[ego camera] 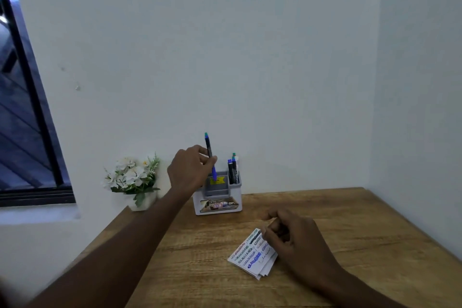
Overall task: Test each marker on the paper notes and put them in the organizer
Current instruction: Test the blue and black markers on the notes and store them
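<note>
The marker (210,155) hangs tip-down over the organizer (217,197), pinched in the left hand (192,170), with several markers (233,170) already standing in the right slot. The right hand (292,237) curls onto the scribbled notes (250,255) on the table (200,270); no loose markers show, so this looks like one of the last.

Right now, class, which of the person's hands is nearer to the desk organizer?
Left. The left hand holds a marker just above the desk organizer, at its left compartment. The right hand rests nearer the camera on the paper notes, apart from the organizer.
</note>
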Action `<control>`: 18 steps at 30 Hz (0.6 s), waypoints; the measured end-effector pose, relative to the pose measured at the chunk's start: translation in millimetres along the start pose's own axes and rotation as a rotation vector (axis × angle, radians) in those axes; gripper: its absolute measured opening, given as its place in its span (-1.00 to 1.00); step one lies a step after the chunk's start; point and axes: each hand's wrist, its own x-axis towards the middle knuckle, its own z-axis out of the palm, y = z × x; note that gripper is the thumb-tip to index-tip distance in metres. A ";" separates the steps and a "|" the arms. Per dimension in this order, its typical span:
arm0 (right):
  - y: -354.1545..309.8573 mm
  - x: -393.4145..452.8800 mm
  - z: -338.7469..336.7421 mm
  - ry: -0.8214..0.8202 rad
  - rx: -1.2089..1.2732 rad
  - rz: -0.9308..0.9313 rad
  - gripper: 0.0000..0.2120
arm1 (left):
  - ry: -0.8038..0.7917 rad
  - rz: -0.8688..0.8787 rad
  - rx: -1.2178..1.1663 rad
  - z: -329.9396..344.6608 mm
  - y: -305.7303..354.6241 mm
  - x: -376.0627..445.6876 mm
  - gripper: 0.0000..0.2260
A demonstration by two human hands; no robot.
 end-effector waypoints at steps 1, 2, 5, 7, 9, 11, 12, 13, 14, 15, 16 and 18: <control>0.4 0.3 0.3 -0.001 -0.003 0.000 -0.85 | -0.043 0.006 0.023 4.4 1.4 -0.4 -0.75; 0.4 0.7 0.4 -0.002 -0.006 -0.001 -0.85 | -0.086 0.002 0.049 8.7 2.3 -0.3 -0.75; -1.1 1.0 0.4 -0.015 -0.013 -0.001 -0.87 | -0.117 -0.041 0.135 17.0 -3.3 1.3 -0.73; -2.1 0.4 -0.2 -0.023 -0.016 -0.002 -0.87 | -0.078 -0.063 0.122 19.8 -8.3 1.2 -0.68; -2.0 0.3 -0.7 -0.027 -0.023 -0.002 -0.87 | -0.016 -0.038 0.106 19.8 -9.0 0.2 -0.61; -0.8 1.0 -2.7 -0.032 -0.042 -0.006 -0.90 | 0.025 0.039 0.134 16.1 -3.7 -1.9 -0.57; -0.1 2.0 -4.5 -0.049 -0.070 -0.012 -0.91 | 0.037 0.080 0.156 13.3 -0.1 -3.7 -0.56; 0.5 3.0 -6.2 -0.083 -0.115 -0.024 -0.90 | 0.055 0.115 0.169 9.1 2.7 -7.5 -0.56; 1.1 3.8 -7.6 -0.132 -0.165 -0.037 -0.87 | 0.080 0.145 0.171 3.5 5.9 -14.0 -0.57; 2.3 4.5 -8.6 -0.186 -0.203 -0.051 -0.84 | 0.119 0.184 0.169 -2.5 9.5 -23.1 -0.59; 3.3 5.0 -8.9 -0.236 -0.226 -0.066 -0.80 | 0.154 0.233 0.172 -9.0 11.9 -35.7 -0.62; 2.8 5.7 -9.8 -0.303 -0.255 -0.093 -0.77 | 0.133 0.360 0.181 -18.5 16.0 -65.2 -0.69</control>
